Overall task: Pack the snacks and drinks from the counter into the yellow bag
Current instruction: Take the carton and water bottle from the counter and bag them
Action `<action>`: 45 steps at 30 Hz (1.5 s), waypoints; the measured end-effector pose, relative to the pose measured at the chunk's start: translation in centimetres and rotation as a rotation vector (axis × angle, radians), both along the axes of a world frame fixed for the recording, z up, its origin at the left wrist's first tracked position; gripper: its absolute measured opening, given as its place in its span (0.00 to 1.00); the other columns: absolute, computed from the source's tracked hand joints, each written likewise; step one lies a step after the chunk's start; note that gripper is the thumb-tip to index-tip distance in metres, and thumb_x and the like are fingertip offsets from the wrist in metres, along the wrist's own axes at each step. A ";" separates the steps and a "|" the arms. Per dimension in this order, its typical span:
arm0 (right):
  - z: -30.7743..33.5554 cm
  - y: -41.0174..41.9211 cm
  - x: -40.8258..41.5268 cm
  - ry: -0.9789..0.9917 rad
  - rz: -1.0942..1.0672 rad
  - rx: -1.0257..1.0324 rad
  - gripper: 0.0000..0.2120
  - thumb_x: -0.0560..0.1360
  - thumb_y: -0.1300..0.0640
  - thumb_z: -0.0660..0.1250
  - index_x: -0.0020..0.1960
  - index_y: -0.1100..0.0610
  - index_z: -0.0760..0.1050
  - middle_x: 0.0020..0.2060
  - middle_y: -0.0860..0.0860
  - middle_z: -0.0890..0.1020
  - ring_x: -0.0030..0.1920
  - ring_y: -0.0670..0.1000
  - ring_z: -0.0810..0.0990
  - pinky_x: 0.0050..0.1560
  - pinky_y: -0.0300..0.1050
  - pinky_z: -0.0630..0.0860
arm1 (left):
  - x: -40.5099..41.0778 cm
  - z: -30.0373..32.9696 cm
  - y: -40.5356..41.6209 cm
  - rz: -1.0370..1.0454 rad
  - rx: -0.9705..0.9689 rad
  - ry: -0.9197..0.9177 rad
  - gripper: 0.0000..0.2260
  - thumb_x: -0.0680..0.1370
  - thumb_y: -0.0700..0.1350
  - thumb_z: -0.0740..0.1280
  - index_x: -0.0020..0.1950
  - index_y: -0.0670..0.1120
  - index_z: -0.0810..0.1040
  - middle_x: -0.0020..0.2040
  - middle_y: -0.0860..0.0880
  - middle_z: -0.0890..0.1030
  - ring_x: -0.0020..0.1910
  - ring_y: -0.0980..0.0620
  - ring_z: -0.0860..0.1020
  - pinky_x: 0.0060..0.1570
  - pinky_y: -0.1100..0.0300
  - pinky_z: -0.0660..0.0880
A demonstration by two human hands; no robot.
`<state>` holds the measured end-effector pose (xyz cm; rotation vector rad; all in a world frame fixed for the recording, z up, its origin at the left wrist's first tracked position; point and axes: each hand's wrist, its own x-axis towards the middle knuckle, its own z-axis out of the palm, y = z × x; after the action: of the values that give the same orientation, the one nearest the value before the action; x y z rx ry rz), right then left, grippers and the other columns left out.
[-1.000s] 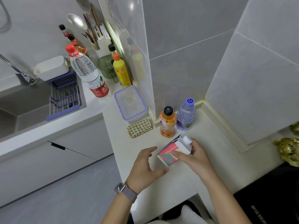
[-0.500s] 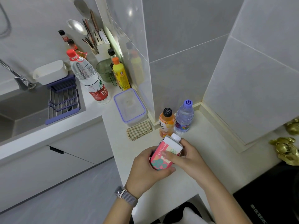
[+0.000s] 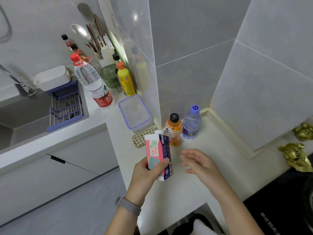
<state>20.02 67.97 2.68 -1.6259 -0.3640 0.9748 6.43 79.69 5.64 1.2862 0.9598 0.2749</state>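
Counter [image 3: 211, 167] | left hand [image 3: 145, 173] now alone grips carton [image 3: 158, 155] | right hand [image 3: 199, 163] released, fingers loose

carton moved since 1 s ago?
Yes. The pink carton went from the right hand to the left hand, leftward away from the orange bottle, now upright.

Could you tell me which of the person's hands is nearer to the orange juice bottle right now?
The right hand: it hangs open just below the juice bottle, slightly to its right. The left hand is lower and further left, gripping the carton.
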 end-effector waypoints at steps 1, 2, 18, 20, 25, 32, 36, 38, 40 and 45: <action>-0.6 -0.2 0.2 -0.013 -0.014 -0.033 0.07 0.75 0.59 0.67 0.49 0.49 0.79 0.47 0.49 0.83 0.51 0.52 0.82 0.53 0.49 0.80 | -0.1 0.2 0.1 0.021 -0.039 -0.014 0.09 0.71 0.46 0.71 0.49 0.46 0.81 0.44 0.48 0.85 0.39 0.55 0.82 0.37 0.67 0.76; -1.2 -0.4 0.4 -0.020 -0.028 -0.064 0.07 0.74 0.60 0.67 0.48 0.49 0.80 0.47 0.49 0.83 0.50 0.52 0.82 0.53 0.50 0.80 | -0.2 0.2 0.1 0.038 -0.075 -0.025 0.09 0.72 0.47 0.70 0.50 0.45 0.81 0.44 0.49 0.85 0.39 0.55 0.82 0.37 0.67 0.77; -4.5 6.8 3.4 -0.344 -0.025 -0.043 0.27 0.66 0.65 0.75 0.55 0.42 0.68 0.49 0.35 0.77 0.49 0.31 0.77 0.50 0.26 0.70 | -1.4 0.6 1.6 0.213 -0.184 -0.064 0.11 0.72 0.48 0.69 0.52 0.45 0.80 0.47 0.47 0.85 0.43 0.52 0.82 0.52 0.55 0.78; -5.0 8.1 4.0 -0.387 -0.071 -0.024 0.26 0.64 0.63 0.76 0.54 0.43 0.70 0.48 0.40 0.81 0.47 0.34 0.79 0.46 0.26 0.71 | -1.7 0.6 2.0 0.240 -0.189 -0.065 0.11 0.72 0.48 0.69 0.52 0.46 0.80 0.47 0.47 0.85 0.43 0.52 0.82 0.53 0.55 0.78; -6.1 10.2 4.8 -0.383 -0.105 -0.042 0.30 0.60 0.61 0.79 0.58 0.52 0.70 0.50 0.49 0.81 0.48 0.49 0.81 0.51 0.40 0.76 | -2.3 0.5 2.9 0.299 -0.197 -0.061 0.18 0.66 0.52 0.71 0.52 0.45 0.80 0.47 0.46 0.85 0.43 0.52 0.82 0.51 0.55 0.78; -6.4 11.9 5.1 -0.380 -0.099 -0.021 0.26 0.62 0.66 0.78 0.53 0.56 0.69 0.42 0.48 0.78 0.39 0.41 0.77 0.31 0.24 0.71 | -2.6 0.1 3.5 0.315 -0.192 -0.048 0.21 0.65 0.53 0.71 0.54 0.44 0.80 0.48 0.45 0.85 0.44 0.51 0.82 0.52 0.55 0.78; -7.1 12.2 4.4 -0.387 -0.005 -0.064 0.27 0.60 0.61 0.80 0.55 0.55 0.73 0.44 0.46 0.80 0.44 0.46 0.79 0.42 0.32 0.72 | -2.5 0.0 4.0 0.325 -0.198 -0.040 0.20 0.65 0.52 0.72 0.53 0.44 0.80 0.47 0.45 0.85 0.44 0.51 0.82 0.53 0.54 0.78; -7.5 12.1 3.7 -0.365 0.020 -0.072 0.25 0.59 0.60 0.80 0.53 0.51 0.74 0.43 0.43 0.81 0.44 0.46 0.80 0.42 0.30 0.72 | -2.5 0.0 4.2 0.332 -0.198 -0.039 0.19 0.66 0.51 0.74 0.53 0.44 0.79 0.47 0.45 0.85 0.43 0.51 0.82 0.52 0.54 0.78; -7.8 11.9 3.1 -0.352 0.043 -0.079 0.25 0.58 0.59 0.80 0.50 0.48 0.75 0.44 0.44 0.82 0.45 0.45 0.81 0.43 0.31 0.73 | -2.5 0.0 4.4 0.344 -0.197 -0.036 0.17 0.67 0.50 0.73 0.52 0.44 0.79 0.47 0.46 0.85 0.43 0.51 0.82 0.52 0.55 0.79; -7.9 11.1 2.1 -0.287 0.054 -0.107 0.23 0.54 0.56 0.81 0.45 0.48 0.75 0.41 0.45 0.83 0.43 0.45 0.82 0.44 0.38 0.76 | -2.7 -0.2 4.7 0.367 -0.203 -0.032 0.10 0.72 0.46 0.69 0.51 0.44 0.80 0.48 0.44 0.85 0.44 0.50 0.82 0.55 0.52 0.77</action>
<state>22.11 79.03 -5.22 -1.8677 -0.5604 0.8121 3.70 84.36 5.47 0.9135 1.1639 0.4680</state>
